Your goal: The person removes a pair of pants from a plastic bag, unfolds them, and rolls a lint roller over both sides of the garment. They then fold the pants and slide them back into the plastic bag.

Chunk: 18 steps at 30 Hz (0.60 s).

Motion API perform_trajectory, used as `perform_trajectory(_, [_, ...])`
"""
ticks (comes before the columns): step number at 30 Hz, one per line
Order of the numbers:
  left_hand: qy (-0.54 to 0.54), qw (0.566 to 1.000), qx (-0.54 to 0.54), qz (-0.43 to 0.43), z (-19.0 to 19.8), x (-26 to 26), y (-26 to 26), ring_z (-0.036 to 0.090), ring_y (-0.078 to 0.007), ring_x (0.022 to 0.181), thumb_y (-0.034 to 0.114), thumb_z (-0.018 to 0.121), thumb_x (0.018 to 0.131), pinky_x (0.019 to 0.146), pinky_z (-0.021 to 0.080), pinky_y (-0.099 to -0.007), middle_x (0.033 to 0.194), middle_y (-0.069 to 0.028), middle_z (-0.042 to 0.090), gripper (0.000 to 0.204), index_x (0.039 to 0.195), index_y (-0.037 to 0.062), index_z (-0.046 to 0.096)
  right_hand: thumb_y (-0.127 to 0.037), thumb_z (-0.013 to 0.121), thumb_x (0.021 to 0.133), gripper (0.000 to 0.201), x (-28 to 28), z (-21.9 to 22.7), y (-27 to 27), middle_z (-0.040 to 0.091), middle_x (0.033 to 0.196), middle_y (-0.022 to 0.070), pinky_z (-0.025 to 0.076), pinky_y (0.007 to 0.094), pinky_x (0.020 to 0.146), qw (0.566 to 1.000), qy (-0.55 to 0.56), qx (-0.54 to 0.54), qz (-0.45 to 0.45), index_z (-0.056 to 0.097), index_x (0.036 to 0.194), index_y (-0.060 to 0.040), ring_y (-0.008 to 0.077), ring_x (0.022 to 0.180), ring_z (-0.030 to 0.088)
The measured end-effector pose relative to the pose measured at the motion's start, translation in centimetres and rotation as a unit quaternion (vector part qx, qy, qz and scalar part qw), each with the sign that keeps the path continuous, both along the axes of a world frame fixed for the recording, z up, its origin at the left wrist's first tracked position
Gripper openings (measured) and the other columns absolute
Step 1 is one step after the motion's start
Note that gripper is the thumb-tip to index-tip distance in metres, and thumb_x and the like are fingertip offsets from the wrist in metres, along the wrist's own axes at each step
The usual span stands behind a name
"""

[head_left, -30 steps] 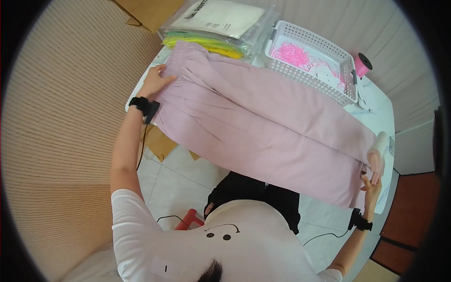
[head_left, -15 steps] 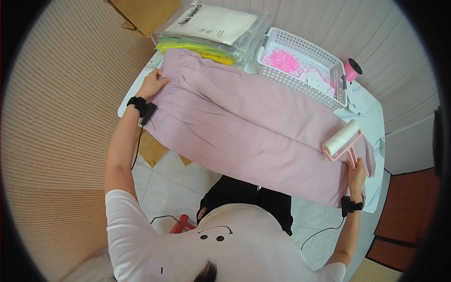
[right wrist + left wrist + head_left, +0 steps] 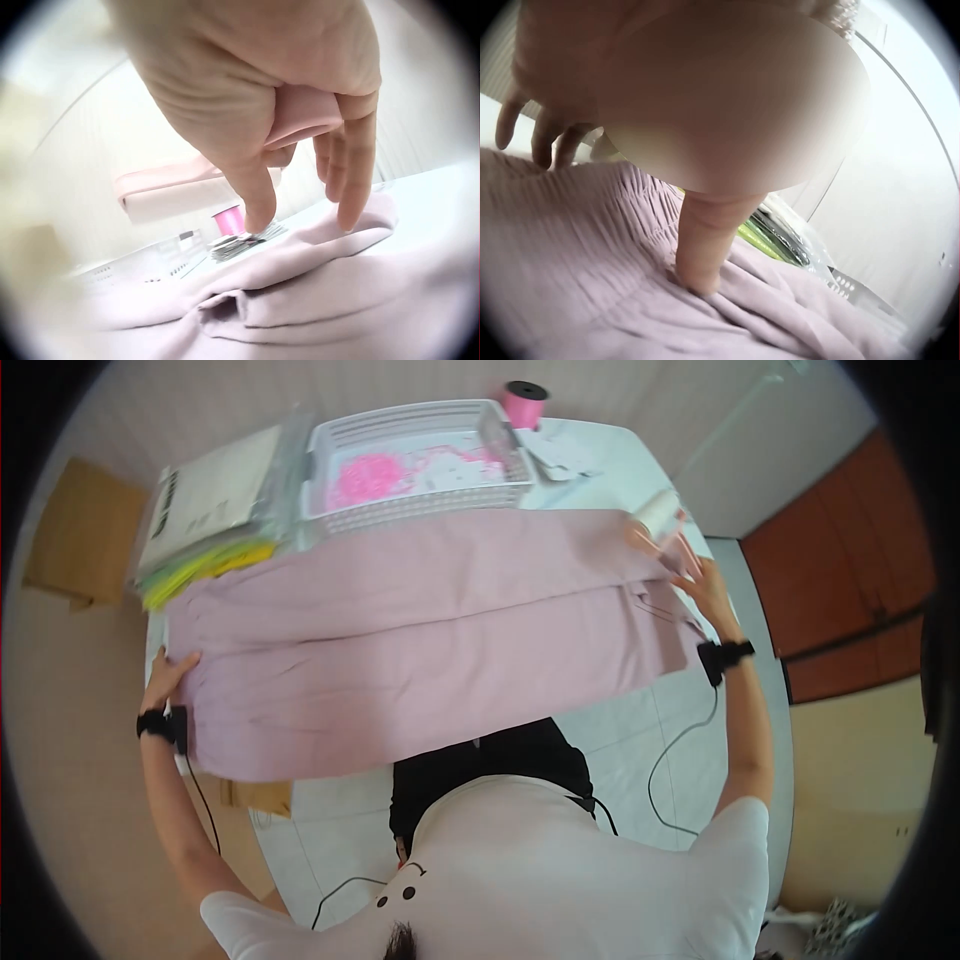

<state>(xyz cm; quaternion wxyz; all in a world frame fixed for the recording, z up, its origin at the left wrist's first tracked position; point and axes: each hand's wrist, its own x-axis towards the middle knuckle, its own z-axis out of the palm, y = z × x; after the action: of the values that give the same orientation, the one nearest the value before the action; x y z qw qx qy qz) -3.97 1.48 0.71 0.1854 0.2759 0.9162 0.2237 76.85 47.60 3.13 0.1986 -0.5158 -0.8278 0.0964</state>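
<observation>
Pale pink trousers [image 3: 430,625] with a gathered elastic waistband [image 3: 630,202] lie lengthwise across the white table. My left hand [image 3: 168,678] is at the waistband end, its thumb [image 3: 701,255] pressing on the gathers while the other fingers reach down at the band's edge. At the leg end, my right hand [image 3: 712,598] holds a lint roller by its pink handle [image 3: 306,112]. The white roll [image 3: 658,512] is over the far corner of the hems, raised above the cloth in the right wrist view. My right thumb and fingertips hang close over the folded hem [image 3: 225,307].
Behind the trousers stand a white perforated basket [image 3: 335,515] with pink shredded filler and a pink ribbon spool [image 3: 525,405]. Bagged clothes [image 3: 205,500] are stacked at the back left, near a brown paper bag [image 3: 85,535]. Pale tags [image 3: 555,455] lie right of the basket.
The head view has swung to the right. Between the earlier frames the lint roller came inward over a trouser leg; now it is back out beyond the hems, tilted up in my right hand.
</observation>
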Motion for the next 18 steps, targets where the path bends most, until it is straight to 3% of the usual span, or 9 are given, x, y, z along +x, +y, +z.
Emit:
perform_trajectory(2, [0.002, 1.0, 0.003, -0.002, 0.5, 0.5, 1.2, 0.05, -0.0314, 0.12, 0.053, 0.08, 0.063, 0.101, 0.04, -0.0367, 0.133, -0.0293, 0.044, 0.118, 0.14, -0.0132, 0.021, -0.025, 0.077, 0.071, 0.046, -0.6, 0.5, 0.5, 0.061, 0.098, 0.0226, 0.048, 0.0416, 0.075, 0.998, 0.061, 0.0, 0.009, 0.06, 0.099, 0.007, 0.0358, 0.082, 0.061])
perform_trajectory(4, [0.041, 0.999, 0.0, 0.022, -0.9, -1.6, 1.1, 0.053, -0.0305, 0.117, 0.049, 0.08, 0.066, 0.099, 0.041, -0.0366, 0.131, -0.0281, 0.048, 0.109, 0.137, -0.0142, 0.028, -0.025, 0.077, 0.07, 0.045, -1.6, 1.2, 1.4, 0.062, 0.095, 0.0233, 0.048, 0.0416, 0.075, 0.998, 0.002, -0.03, -0.047, 0.06, 0.097, 0.0067, 0.0361, 0.084, 0.061])
perform_trajectory(7, [-0.034, 0.995, 0.077, -0.047, 2.7, 3.6, 2.5, 0.058, -0.0279, 0.109, 0.034, 0.077, 0.073, 0.095, 0.043, -0.034, 0.121, -0.0225, 0.058, 0.077, 0.127, -0.0119, 0.046, -0.025, 0.077, 0.069, 0.044, -2.6, 0.6, 2.8, 0.064, 0.092, 0.0234, 0.049, 0.0425, 0.077, 0.994, -0.046, -0.039, -0.091, 0.061, 0.095, 0.0063, 0.0376, 0.086, 0.062])
perform_trajectory(10, [-0.073, 0.982, 0.158, -0.067, 3.4, 5.0, 2.3, 0.058, -0.0238, 0.106, 0.025, 0.073, 0.079, 0.092, 0.044, -0.0327, 0.117, -0.0169, 0.061, 0.056, 0.119, -0.0094, 0.055, -0.025, 0.076, 0.07, 0.041, -2.7, -1.1, 3.6, 0.065, 0.09, 0.023, 0.049, 0.0437, 0.077, 0.992, -0.069, -0.03, -0.104, 0.06, 0.094, 0.0051, 0.0385, 0.086, 0.063])
perform_trajectory(15, [-0.07, 0.97, 0.231, -0.029, 4.3, 3.8, 0.1, 0.057, -0.0208, 0.106, 0.027, 0.069, 0.083, 0.094, 0.042, -0.0314, 0.117, -0.0141, 0.061, 0.051, 0.119, -0.0078, 0.057, -0.02, 0.07, 0.074, 0.031, -2.1, -1.7, 4.2, 0.065, 0.089, 0.0238, 0.049, 0.0452, 0.077, 0.991, -0.085, -0.012, -0.102, 0.06, 0.094, 0.0008, 0.0397, 0.087, 0.063])
perform_trajectory(18, [-0.065, 0.954, 0.294, 0.003, 4.2, 3.0, 0.4, 0.057, -0.0206, 0.106, 0.03, 0.069, 0.084, 0.096, 0.04, -0.0305, 0.117, -0.0145, 0.061, 0.052, 0.119, -0.0074, 0.057, -0.02, 0.067, 0.076, 0.028, -2.1, 0.3, 5.3, 0.065, 0.088, 0.0238, 0.048, 0.0459, 0.076, 0.992, -0.046, 0.013, -0.114, 0.061, 0.095, 0.0005, 0.0407, 0.086, 0.063])
